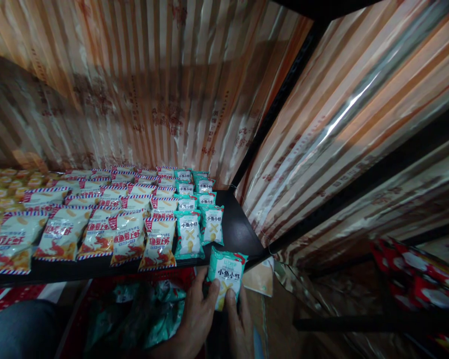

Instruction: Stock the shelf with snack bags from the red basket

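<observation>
A teal and white snack bag (227,269) is held upright between my two hands, just in front of the black shelf's front edge. My left hand (200,304) grips its lower left side, with the thumb on the front. On the lower right, my right hand (237,314) pinches the same bag, thumb also on the front. Matching teal bags (189,234) stand in two rows on the shelf, close behind the held one. Left of these are rows of white snack bags (159,243) with red lettering and striped edges.
The black shelf (241,224) ends at a dark corner post (275,99). Under its front edge, a red basket (187,279) holds more teal bags (164,319). Small yellow packs (3,192) fill the far left. Red packets (419,274) lie on another rack at right. Patterned sheeting (153,89) covers the back.
</observation>
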A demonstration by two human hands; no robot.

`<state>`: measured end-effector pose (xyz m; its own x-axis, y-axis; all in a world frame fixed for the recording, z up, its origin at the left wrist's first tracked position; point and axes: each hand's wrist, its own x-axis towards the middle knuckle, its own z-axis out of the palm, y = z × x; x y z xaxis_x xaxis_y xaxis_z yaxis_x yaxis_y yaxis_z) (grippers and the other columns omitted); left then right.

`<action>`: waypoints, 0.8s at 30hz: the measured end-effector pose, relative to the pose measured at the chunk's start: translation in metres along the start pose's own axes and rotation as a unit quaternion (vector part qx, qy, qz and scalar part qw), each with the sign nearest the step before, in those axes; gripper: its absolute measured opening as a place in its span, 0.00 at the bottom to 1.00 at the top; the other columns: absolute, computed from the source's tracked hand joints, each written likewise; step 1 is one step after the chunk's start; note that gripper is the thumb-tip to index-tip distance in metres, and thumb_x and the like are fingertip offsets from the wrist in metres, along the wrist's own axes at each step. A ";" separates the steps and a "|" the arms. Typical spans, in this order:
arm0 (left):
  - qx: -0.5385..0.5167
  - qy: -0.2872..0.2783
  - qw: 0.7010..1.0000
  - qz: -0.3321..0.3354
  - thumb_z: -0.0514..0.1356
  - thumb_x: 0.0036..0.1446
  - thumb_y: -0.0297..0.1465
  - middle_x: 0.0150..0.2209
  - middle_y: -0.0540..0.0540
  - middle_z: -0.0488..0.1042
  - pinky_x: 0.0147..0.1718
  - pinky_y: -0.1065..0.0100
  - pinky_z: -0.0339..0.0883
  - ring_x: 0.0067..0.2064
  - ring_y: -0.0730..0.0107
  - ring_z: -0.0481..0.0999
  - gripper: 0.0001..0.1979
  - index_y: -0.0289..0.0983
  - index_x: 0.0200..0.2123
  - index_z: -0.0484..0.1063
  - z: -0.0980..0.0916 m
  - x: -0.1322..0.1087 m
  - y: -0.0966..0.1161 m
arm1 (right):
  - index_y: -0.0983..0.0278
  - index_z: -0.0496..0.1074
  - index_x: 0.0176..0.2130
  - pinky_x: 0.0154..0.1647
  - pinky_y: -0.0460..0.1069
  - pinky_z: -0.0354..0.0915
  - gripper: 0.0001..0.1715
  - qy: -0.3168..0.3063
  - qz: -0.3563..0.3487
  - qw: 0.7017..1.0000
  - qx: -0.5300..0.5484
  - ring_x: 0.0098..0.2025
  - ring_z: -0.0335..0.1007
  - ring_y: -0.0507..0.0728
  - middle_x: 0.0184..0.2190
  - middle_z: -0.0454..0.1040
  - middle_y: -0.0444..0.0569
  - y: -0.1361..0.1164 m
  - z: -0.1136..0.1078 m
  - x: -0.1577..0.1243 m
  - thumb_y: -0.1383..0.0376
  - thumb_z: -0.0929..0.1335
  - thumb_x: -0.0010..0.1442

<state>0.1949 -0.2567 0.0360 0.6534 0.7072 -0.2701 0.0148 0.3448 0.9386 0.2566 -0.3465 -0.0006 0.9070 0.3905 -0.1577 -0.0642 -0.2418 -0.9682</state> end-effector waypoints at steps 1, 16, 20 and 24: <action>0.005 0.000 1.000 0.004 0.58 0.51 0.48 0.53 0.38 0.73 0.54 0.61 0.63 0.55 0.55 0.70 0.28 0.36 0.50 0.69 0.000 0.001 0.001 | 0.63 0.64 0.58 0.57 0.56 0.62 0.40 -0.005 -0.002 1.000 0.009 0.59 0.64 0.64 0.56 0.69 0.55 -0.001 0.000 0.002 0.42 0.64 0.55; 0.065 0.049 0.996 0.025 0.59 0.51 0.42 0.51 0.40 0.74 0.56 0.60 0.60 0.56 0.55 0.70 0.24 0.37 0.50 0.69 0.008 0.022 -0.001 | 0.66 0.65 0.56 0.51 0.54 0.65 0.42 0.065 -0.062 0.996 0.001 0.56 0.66 0.64 0.54 0.71 0.57 -0.024 0.012 0.025 0.41 0.63 0.52; 0.089 0.045 0.995 0.029 0.59 0.51 0.40 0.50 0.41 0.75 0.54 0.62 0.61 0.54 0.56 0.71 0.24 0.38 0.51 0.69 0.011 0.024 0.000 | 0.65 0.67 0.53 0.46 0.53 0.66 0.40 0.065 -0.078 0.995 -0.015 0.50 0.70 0.64 0.46 0.76 0.56 -0.027 0.013 0.030 0.40 0.63 0.52; 0.118 0.047 0.991 0.047 0.57 0.52 0.38 0.53 0.41 0.73 0.54 0.63 0.61 0.54 0.58 0.71 0.25 0.36 0.53 0.67 0.012 0.024 0.001 | 0.65 0.69 0.49 0.44 0.53 0.66 0.37 0.069 -0.075 0.995 -0.015 0.46 0.71 0.63 0.41 0.77 0.55 -0.029 0.014 0.037 0.41 0.63 0.52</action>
<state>0.2197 -0.2464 0.0329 0.5872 0.7874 -0.1877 0.1413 0.1286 0.9816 0.2862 -0.3126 0.0187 0.9540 0.2992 0.0178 0.0865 -0.2183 -0.9720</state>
